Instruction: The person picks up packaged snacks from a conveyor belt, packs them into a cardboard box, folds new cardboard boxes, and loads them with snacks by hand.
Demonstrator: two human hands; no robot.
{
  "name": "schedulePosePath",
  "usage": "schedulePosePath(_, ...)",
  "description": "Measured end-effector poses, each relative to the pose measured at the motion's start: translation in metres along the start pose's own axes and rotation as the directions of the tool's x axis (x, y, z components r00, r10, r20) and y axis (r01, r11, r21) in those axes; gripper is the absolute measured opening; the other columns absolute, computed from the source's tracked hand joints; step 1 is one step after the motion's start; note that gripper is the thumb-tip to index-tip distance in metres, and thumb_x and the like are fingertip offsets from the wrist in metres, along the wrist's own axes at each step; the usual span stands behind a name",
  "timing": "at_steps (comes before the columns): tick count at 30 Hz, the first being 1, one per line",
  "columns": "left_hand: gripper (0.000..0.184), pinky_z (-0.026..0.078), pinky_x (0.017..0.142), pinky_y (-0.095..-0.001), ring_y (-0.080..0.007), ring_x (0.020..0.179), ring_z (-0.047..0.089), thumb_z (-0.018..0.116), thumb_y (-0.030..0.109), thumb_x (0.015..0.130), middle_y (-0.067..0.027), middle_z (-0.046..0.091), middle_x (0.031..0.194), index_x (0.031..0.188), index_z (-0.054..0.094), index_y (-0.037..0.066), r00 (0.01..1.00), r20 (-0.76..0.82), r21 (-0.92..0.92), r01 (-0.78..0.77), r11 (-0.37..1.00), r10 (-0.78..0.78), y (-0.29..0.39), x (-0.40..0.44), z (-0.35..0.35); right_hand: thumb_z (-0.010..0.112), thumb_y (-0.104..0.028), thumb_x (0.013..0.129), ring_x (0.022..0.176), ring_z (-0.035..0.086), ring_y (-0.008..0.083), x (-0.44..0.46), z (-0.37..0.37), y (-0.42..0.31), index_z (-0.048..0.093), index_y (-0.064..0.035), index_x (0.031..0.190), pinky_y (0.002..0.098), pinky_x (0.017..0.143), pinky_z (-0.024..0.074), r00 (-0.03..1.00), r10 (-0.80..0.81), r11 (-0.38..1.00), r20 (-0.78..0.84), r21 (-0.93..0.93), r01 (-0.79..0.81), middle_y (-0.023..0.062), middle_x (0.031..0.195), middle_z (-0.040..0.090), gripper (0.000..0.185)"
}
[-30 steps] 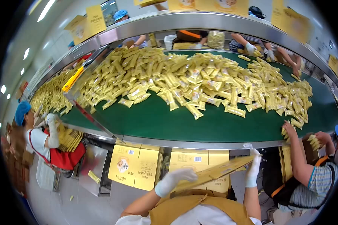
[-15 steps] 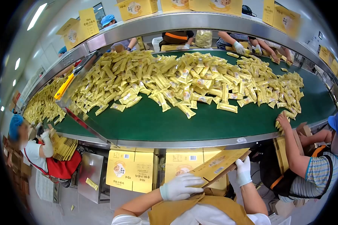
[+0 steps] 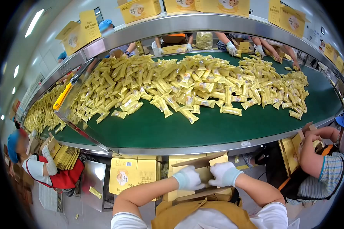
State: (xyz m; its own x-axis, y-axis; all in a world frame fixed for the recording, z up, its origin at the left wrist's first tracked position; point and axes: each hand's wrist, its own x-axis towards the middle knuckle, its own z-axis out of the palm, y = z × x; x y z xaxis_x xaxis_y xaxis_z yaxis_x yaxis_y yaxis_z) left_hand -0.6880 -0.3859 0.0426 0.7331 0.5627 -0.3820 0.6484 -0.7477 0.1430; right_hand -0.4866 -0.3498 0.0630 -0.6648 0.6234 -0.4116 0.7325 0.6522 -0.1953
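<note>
In front of my chest is a yellow cardboard box [image 3: 201,162], its top open and its brown inside showing. My left hand [image 3: 188,178], in a white glove, is curled at the box's left side with its fingertips down in the opening. My gloved right hand [image 3: 224,174] is closed over the right side, by a raised flap. The fingertips of both hands are partly hidden. Beyond the box, a large heap of yellow wrapped snack packets [image 3: 187,84] lies on the green conveyor belt [image 3: 160,131].
Flattened yellow cartons [image 3: 132,175] are stacked at left, beside a metal table [image 3: 92,179] with one packet. Co-workers sit left [image 3: 49,164] and right [image 3: 325,168]; others reach in across the belt. A metal shelf [image 3: 202,19] with boxes spans above. The belt's metal edge [image 3: 172,150] lies ahead.
The tilted flat carton has become an open box between my hands. My right hand has moved left and closed on its side. The co-worker at right has drawn a hand back from the packets.
</note>
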Motion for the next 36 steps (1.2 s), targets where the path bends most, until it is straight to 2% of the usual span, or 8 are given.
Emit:
schedulePosePath(4,0.027,0.038,0.111,-0.0429,-0.0279,0.118,0.056,0.066,0.027,0.088,-0.0125,0.062,0.123,0.106,0.067,0.009,0.751,-0.631,0.146,-0.132,0.980,0.195,-0.008,0.004,0.012,0.066,-0.077,0.072,0.105,0.064,0.0368,-0.021,-0.011,0.018,0.064,0.0048,0.111,0.0414,0.093,0.0515,0.969,-0.244,0.957,0.027,0.166,0.237,0.0227,0.110,0.065,0.091)
schedulePosePath(7,0.044,0.046,0.098,-0.0422,-0.0289,0.111,0.061,0.071,0.032,0.084,-0.0115,0.064,0.106,0.121,0.063,0.010,0.460,-0.873,-0.005,0.318,0.948,-0.159,0.000,-0.008,0.002,0.081,-0.065,0.069,0.108,0.062,0.0345,-0.039,-0.009,0.042,0.054,0.0079,0.132,0.0403,0.095,0.0507,0.954,-0.295,0.890,-0.043,0.350,0.291,0.0252,0.116,0.060,0.101)
schedulePosePath(13,0.050,0.052,0.071,-0.0403,-0.0302,0.072,0.064,0.070,0.039,0.087,-0.0068,0.062,0.077,0.123,0.062,0.006,0.773,-0.560,-0.264,0.173,0.949,-0.297,0.006,-0.014,-0.016,0.096,-0.044,0.057,0.110,0.055,0.0356,-0.045,0.050,0.023,0.027,0.0110,0.148,0.0413,0.098,0.0478,0.801,0.352,0.750,-0.484,0.658,0.067,0.0240,0.133,0.044,0.126)
schedulePosePath(18,0.093,0.020,0.113,-0.0656,-0.0506,0.149,0.017,0.066,0.072,0.076,-0.0321,0.022,0.159,0.147,0.048,0.013,0.951,-0.132,-0.062,0.274,0.960,-0.280,0.029,-0.006,-0.020,0.091,-0.052,0.059,0.122,0.043,0.0434,-0.018,0.084,0.010,0.026,0.0092,0.150,0.0483,0.107,0.0379,0.572,0.462,0.852,-0.678,0.518,-0.075,0.0278,0.141,0.042,0.128)
schedulePosePath(24,0.107,0.024,0.111,-0.0636,-0.0537,0.142,0.027,0.068,0.068,0.075,-0.0352,0.026,0.155,0.158,0.028,0.014,0.961,-0.153,-0.029,0.228,0.973,-0.229,0.032,-0.014,-0.026,0.083,-0.043,0.079,0.118,0.052,0.0347,-0.017,0.082,0.034,0.042,0.0043,0.144,0.0454,0.100,0.0446,0.633,0.277,0.877,-0.722,0.460,0.140,0.0219,0.133,0.053,0.090)
schedulePosePath(28,0.111,0.028,0.112,-0.0599,-0.0516,0.141,0.030,0.073,0.059,0.072,-0.0342,0.024,0.157,0.159,0.022,0.013,0.859,-0.392,-0.326,0.205,0.923,-0.330,-0.002,-0.044,-0.028,0.051,-0.030,0.105,0.099,0.066,0.0187,-0.023,0.091,0.069,0.049,0.0032,0.140,0.0359,0.085,0.0567,0.685,0.603,0.036,-0.408,0.872,0.488,0.0184,0.129,0.061,0.048)
schedulePosePath(31,0.110,0.030,0.118,-0.0430,-0.0410,0.145,0.033,0.078,0.048,0.074,-0.0280,0.028,0.158,0.157,0.022,0.002,0.627,-0.602,-0.642,-0.013,0.767,-0.494,-0.035,-0.058,-0.012,0.052,-0.035,0.104,0.115,0.062,0.0266,0.001,0.128,0.079,0.052,0.0035,0.135,0.0381,0.099,0.0506,0.563,0.752,0.074,-0.344,0.892,0.447,0.0199,0.131,0.059,0.049)
schedulePosePath(36,0.077,0.036,0.116,-0.0415,-0.0310,0.141,0.043,0.056,0.039,0.097,-0.0190,0.039,0.156,0.157,0.025,0.003,0.782,-0.376,-0.776,-0.559,-0.294,-0.497,-0.049,-0.022,0.085,0.056,-0.024,0.099,0.117,0.061,0.0448,0.011,0.120,0.037,0.038,-0.0048,0.147,0.0462,0.100,0.0473,0.555,0.565,0.551,-0.610,0.780,0.297,0.0307,0.126,0.061,0.055)
